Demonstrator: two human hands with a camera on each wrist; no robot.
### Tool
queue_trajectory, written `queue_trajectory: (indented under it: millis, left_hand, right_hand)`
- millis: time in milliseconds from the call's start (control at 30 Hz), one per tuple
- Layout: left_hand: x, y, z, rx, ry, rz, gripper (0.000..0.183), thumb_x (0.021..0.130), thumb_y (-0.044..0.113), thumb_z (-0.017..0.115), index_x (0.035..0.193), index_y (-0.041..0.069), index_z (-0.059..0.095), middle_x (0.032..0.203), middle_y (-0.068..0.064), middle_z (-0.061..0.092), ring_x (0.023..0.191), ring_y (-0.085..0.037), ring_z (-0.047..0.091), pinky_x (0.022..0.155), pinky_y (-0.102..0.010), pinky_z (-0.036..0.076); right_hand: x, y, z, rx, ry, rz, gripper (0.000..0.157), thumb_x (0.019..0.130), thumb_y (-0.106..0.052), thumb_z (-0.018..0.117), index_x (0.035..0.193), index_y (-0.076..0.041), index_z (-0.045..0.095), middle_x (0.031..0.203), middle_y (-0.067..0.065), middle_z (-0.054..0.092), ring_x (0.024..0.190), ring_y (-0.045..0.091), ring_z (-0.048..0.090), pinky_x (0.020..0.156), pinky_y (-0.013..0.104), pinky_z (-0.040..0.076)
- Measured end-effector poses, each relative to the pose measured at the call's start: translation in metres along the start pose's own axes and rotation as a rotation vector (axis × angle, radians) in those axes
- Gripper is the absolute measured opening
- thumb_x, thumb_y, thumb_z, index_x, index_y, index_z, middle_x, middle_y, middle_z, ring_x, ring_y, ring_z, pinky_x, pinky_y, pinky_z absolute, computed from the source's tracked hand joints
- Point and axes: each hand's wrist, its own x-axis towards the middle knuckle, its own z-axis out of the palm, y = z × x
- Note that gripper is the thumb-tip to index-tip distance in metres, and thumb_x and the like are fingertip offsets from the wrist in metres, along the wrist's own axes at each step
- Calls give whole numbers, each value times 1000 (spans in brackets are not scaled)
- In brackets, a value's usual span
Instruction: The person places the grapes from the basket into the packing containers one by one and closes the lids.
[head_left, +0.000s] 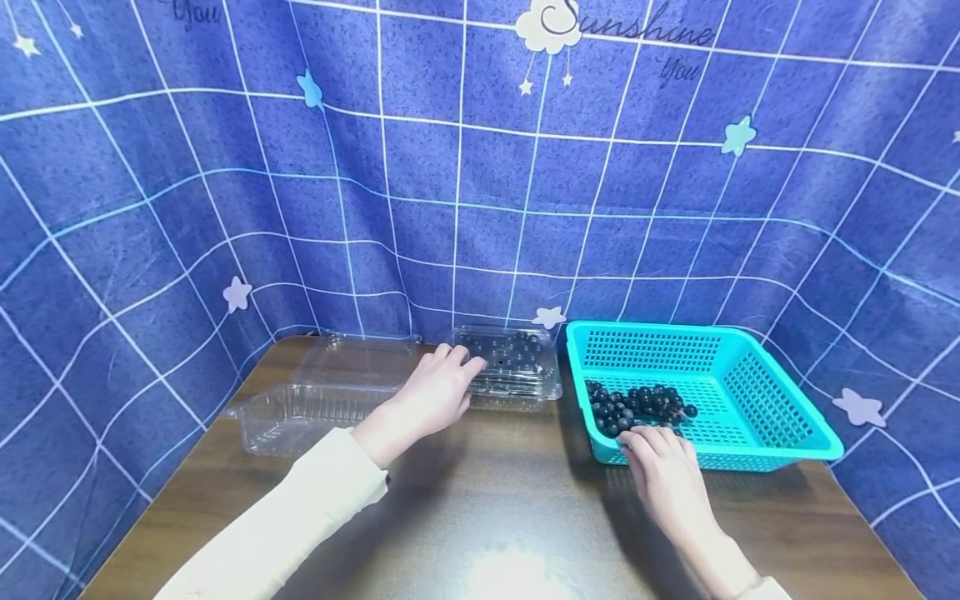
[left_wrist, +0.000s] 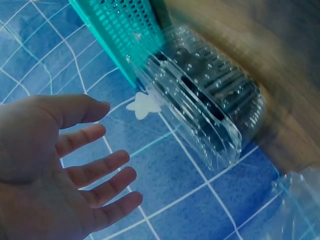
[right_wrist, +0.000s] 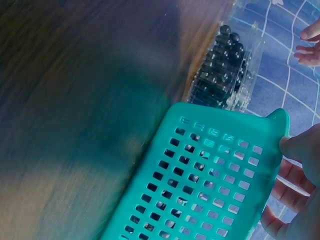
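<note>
One near basket rim is gripped by right hand, left hand relaxed, empty; grapes could be spilled by tilting.

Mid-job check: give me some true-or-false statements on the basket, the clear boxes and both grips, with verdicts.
1. Dark fruit lies in the turquoise basket. True.
2. The open clear box stands left of the filled clear box. True.
3. The filled clear box stands right of the basket. False: it stands left of it.
4. The right grip is at the basket's near rim. True.
5. The left grip holds a fruit. False: the left grip holds nothing.
</note>
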Motion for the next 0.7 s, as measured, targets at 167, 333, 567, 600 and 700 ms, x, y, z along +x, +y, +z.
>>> queue_trajectory:
  millis: [167, 333, 567, 600, 700]
  left_hand:
    - [-7, -8, -5, -15, 67, 13, 44, 76, 15, 70, 119, 12, 57, 106, -11, 57, 96, -30, 52, 75, -41, 48]
    - [-14, -15, -7, -24, 132, 15, 44, 72, 13, 73, 114, 11, 58, 101, -10, 56, 93, -30, 52, 71, -42, 47]
    - [-23, -25, -12, -29, 140, 5, 43, 75, 12, 71, 115, 12, 58, 99, -9, 57, 94, -30, 51, 74, -42, 47]
    - [-24, -27, -13, -28, 140, 2, 42, 76, 13, 70, 116, 12, 57, 100, -9, 57, 95, -30, 51, 75, -42, 47]
    - [-28, -33, -16, -23, 134, -17, 41, 79, 14, 69, 118, 12, 57, 101, -8, 57, 97, -30, 51, 77, -43, 47]
  right_hand:
    - [0, 0, 1, -2, 3, 3, 13, 84, -16, 58, 93, -10, 66, 91, 3, 64, 86, 25, 56, 74, 48, 41]
    - [-1, -1, 0, -1, 6, 6, 13, 85, -16, 57, 92, -9, 66, 90, 4, 64, 86, 25, 56, 74, 48, 41]
    - [0, -1, 0, -2, 1, 10, 15, 86, -17, 56, 92, -9, 66, 91, 4, 64, 87, 25, 56, 75, 48, 41]
    - [0, -1, 0, -1, 1, 10, 15, 86, -17, 56, 92, -9, 66, 91, 4, 64, 87, 25, 56, 76, 48, 40]
    - [-1, 0, 0, -3, -3, 13, 16, 86, -19, 55, 93, -9, 66, 91, 4, 64, 88, 26, 56, 76, 48, 41]
